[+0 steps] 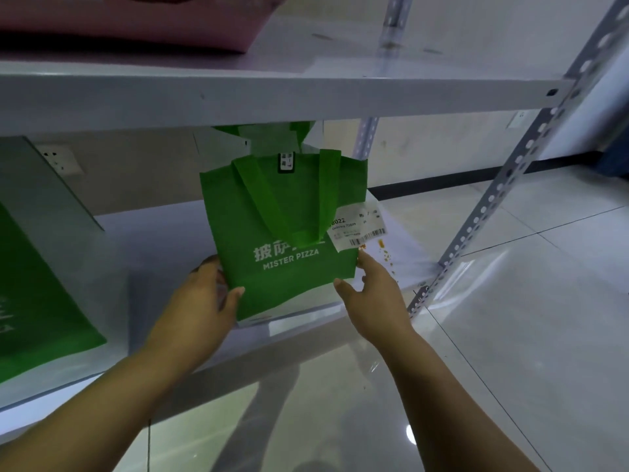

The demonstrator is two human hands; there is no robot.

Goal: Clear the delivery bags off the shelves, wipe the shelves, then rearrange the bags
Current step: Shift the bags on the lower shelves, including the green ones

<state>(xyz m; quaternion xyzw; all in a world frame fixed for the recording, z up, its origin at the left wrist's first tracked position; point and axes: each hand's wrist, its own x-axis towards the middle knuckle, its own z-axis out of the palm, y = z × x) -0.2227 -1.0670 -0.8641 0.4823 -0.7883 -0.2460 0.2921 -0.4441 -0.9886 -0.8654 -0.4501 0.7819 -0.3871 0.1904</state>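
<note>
A green "MISTER PIZZA" delivery bag [272, 229] stands upright on the lower white shelf [163, 253], with a white receipt tag [359, 228] on its right side. My left hand [200, 301] grips the bag's lower left corner, thumb on the front face. At the bag's lower right corner is my right hand [371, 294], fingers curled against the edge just under the tag. A second green bag [37, 294] stands at the far left of the same shelf. A pink bag [136, 18] sits on the upper shelf [306, 93].
Perforated metal uprights [510, 178] frame the rack's right end. Orange-yellow crumbs [386, 253] lie on the shelf beside the bag. A wall socket [58, 158] is behind the shelf. Glossy tiled floor [510, 335] spreads out right of and below the rack.
</note>
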